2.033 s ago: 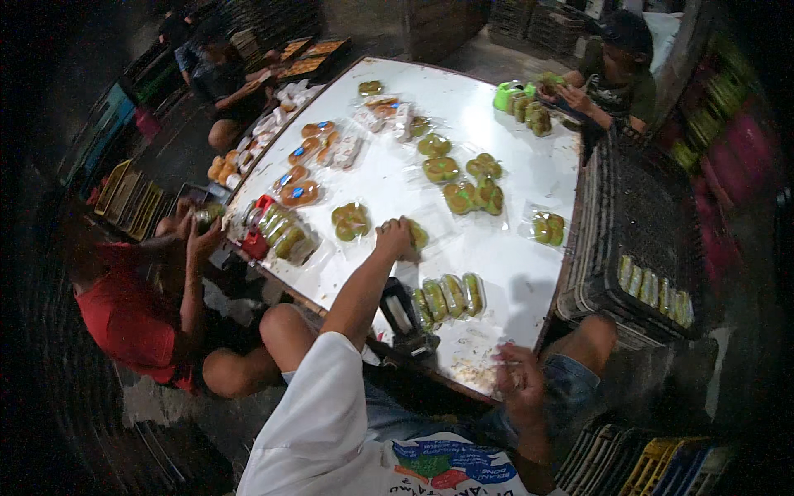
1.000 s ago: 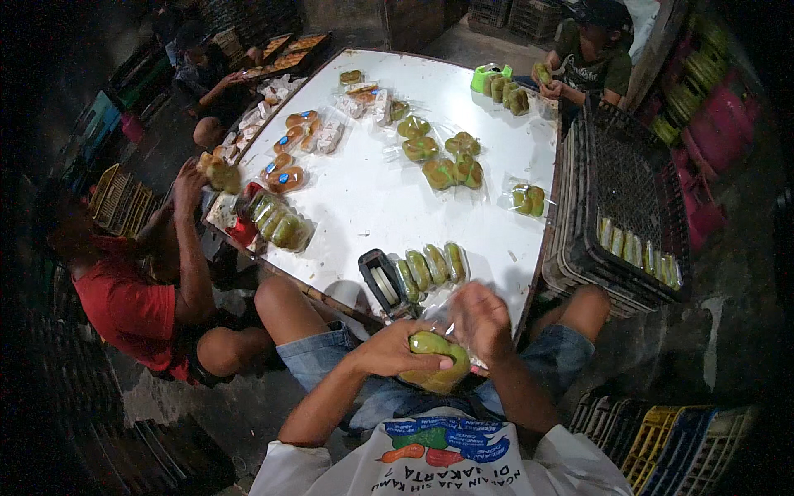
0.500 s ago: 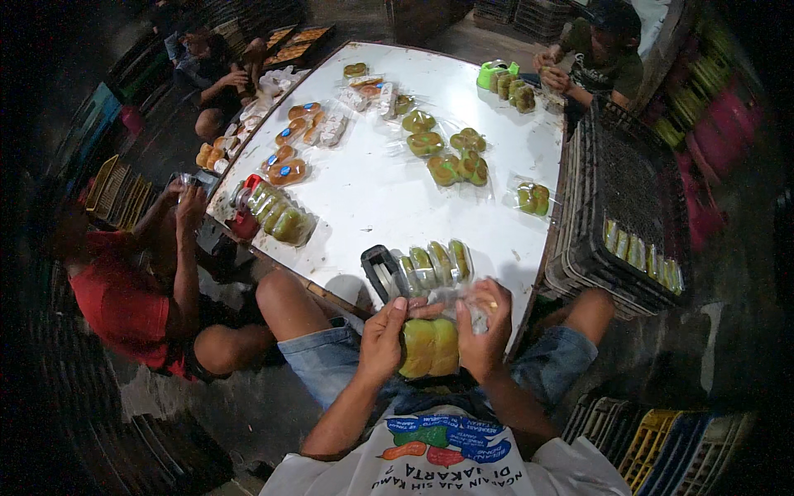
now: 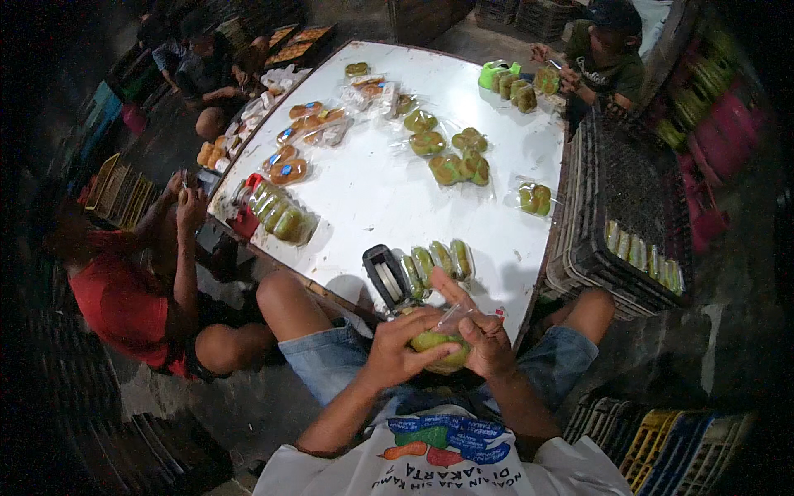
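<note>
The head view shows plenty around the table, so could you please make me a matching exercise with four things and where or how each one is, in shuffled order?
Things:
1. Green bun pack
2. Black tape dispenser
3. Stacked dark crates
4. Wrapped brown buns

Places or states:
A. Just left of a row of wrapped green buns, by the near edge
B. Marked with blue patches
C. In the left hand, with the right hand at its clear wrapper
D. To the right of the white table

Right pairs: 1-C, 2-A, 3-D, 4-B.
</note>
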A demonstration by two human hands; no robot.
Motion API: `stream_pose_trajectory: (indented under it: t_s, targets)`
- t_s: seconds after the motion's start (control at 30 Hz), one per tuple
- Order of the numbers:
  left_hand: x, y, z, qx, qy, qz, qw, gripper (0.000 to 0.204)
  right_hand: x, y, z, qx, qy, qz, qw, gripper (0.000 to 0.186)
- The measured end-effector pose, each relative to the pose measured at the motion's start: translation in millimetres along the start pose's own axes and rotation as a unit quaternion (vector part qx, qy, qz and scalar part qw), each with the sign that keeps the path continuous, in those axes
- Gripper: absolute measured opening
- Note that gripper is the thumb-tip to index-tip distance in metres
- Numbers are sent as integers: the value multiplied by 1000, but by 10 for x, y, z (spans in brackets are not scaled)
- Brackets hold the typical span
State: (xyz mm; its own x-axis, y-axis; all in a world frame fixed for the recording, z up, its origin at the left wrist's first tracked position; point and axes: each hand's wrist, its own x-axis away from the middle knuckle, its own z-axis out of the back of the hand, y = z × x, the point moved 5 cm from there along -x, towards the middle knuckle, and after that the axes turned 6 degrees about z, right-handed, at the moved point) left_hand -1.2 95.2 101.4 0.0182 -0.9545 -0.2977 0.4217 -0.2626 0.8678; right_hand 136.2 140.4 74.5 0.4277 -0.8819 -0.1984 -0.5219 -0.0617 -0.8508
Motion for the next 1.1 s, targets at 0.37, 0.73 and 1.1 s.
stream_pose_trajectory:
  t_s: [0.37, 0.73, 1.1]
  targets:
    - [150, -299, 1, 67, -25, 262, 962, 17, -41, 45, 232, 276, 98, -81, 953, 21]
    - [308, -671, 8, 324, -44, 418, 847, 18, -136, 40, 37, 441, -55, 31, 895, 20]
    - [508, -533, 8, 101, 257, 155, 949, 18, 613, 970, -105, -92, -4, -278, 956, 62]
